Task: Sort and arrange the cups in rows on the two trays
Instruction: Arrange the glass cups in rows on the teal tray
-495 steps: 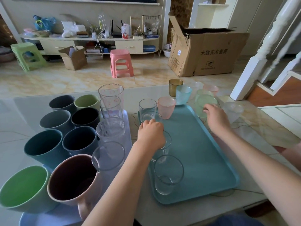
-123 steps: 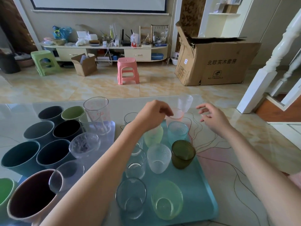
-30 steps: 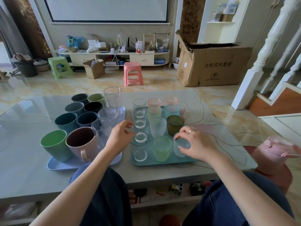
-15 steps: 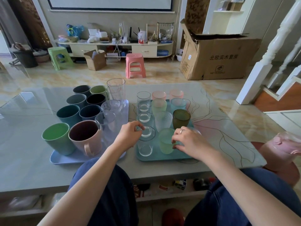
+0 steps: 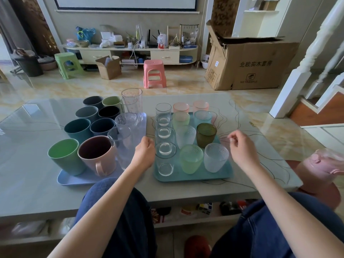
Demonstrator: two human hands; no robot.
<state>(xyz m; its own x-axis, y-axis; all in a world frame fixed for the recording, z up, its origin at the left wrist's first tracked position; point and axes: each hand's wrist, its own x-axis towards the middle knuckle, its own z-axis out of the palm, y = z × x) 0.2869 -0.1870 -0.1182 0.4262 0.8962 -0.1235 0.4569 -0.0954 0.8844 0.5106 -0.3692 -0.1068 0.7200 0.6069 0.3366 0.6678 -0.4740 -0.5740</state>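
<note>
The teal tray holds three rows of small glasses: clear ones on the left, green and frosted ones in the middle, and pink, blue, olive and frosted ones on the right. The pale blue tray carries large mugs in two rows and a row of tall clear tumblers. My left hand hovers between the two trays, fingers loosely curled, holding nothing. My right hand hangs just right of the teal tray, also loosely curled and holding nothing.
Both trays sit on a glass-topped low table. A pink object stands off the table's right edge. Beyond the table are a pink stool, a green stool, a large cardboard box and a cluttered TV shelf.
My right hand has let go of the frosted glass on the teal tray's near right corner and drawn back to the right. My left hand has pulled away from the clear glasses.
</note>
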